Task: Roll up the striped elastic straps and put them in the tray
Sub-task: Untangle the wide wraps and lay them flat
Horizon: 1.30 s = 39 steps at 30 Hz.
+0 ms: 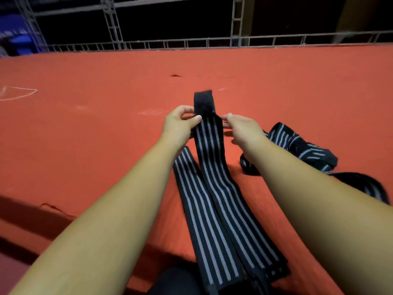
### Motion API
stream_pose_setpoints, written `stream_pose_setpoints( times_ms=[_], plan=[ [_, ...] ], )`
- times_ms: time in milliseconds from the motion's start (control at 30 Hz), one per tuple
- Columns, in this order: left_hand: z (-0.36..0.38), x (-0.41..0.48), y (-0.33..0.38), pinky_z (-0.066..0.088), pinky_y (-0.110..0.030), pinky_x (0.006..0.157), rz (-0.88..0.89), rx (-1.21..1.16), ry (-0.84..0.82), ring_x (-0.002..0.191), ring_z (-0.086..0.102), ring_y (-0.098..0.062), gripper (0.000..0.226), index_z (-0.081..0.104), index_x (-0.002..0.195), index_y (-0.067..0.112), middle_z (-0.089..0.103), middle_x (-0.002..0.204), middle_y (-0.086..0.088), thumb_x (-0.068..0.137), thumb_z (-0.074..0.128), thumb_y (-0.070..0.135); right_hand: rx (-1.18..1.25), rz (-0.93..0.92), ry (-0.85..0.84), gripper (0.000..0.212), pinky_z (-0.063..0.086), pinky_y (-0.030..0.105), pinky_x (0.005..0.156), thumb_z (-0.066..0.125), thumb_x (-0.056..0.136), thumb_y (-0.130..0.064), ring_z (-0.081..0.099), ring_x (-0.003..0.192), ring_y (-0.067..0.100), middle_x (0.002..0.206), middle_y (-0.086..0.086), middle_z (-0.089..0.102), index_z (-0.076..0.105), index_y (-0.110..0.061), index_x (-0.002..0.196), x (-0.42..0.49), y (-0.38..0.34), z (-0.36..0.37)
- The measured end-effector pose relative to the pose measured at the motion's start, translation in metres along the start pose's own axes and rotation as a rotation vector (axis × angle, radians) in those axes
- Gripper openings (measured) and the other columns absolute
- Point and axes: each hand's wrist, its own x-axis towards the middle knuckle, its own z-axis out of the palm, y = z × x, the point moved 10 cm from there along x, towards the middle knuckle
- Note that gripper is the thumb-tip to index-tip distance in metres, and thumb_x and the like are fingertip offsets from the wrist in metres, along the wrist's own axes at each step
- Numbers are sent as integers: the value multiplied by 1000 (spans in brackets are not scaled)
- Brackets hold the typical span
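Note:
A long black strap with white stripes [214,167] runs from the near table edge up to my hands. Its plain black end tab [203,102] sticks up between them. My left hand [179,124] pinches the strap's left edge with thumb and fingers. My right hand [242,128] pinches its right edge. A second length of striped strap [195,201] lies flat beside it on the left. More striped straps [302,145] lie in a crumpled heap to the right, partly hidden by my right forearm. No tray is in view.
The work surface is a wide red-orange cloth-covered table [85,135] with its near edge at the lower left. A grey metal truss railing [191,42] runs along the far edge. A faint chalk outline [17,93] marks the cloth at the far left.

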Motion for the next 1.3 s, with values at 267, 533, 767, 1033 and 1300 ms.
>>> stream_pose_setpoints(
  times_ms=[267,533,767,1033,1300],
  plan=[
    [31,-56,98,62,-32,67,72,-33,-102,85,78,-16,16,74,116,13,80,105,-8,101,73,7,178,-72,-151,16,52,25,54,69,103,-26,70,64,17,82,6,73,75,-12,98,-84,-77,-41],
    [82,-112,183,59,-53,103,260,23,-193,105,77,-25,13,81,111,16,84,106,-3,98,78,16,250,-112,121,14,48,22,43,70,94,-6,49,43,13,57,2,56,64,-12,83,-146,-121,-135],
    [110,-145,235,52,-58,111,298,-44,-309,115,76,-26,23,83,113,19,83,113,-4,91,83,27,251,-207,165,14,49,25,43,68,97,-9,53,42,18,63,6,63,69,-10,83,-183,-155,-181],
    [122,-160,263,64,-38,84,307,-133,-261,102,80,-24,19,80,116,10,83,108,-7,98,79,13,147,-378,118,24,60,31,55,65,108,-29,66,53,14,91,9,78,78,-13,120,-205,-195,-190],
    [120,-165,273,66,-45,90,328,-162,-158,95,82,-24,12,81,107,13,84,100,-6,95,81,10,182,-418,58,24,60,32,60,61,109,-18,69,64,16,88,4,79,76,-20,128,-210,-202,-192]
  ],
)
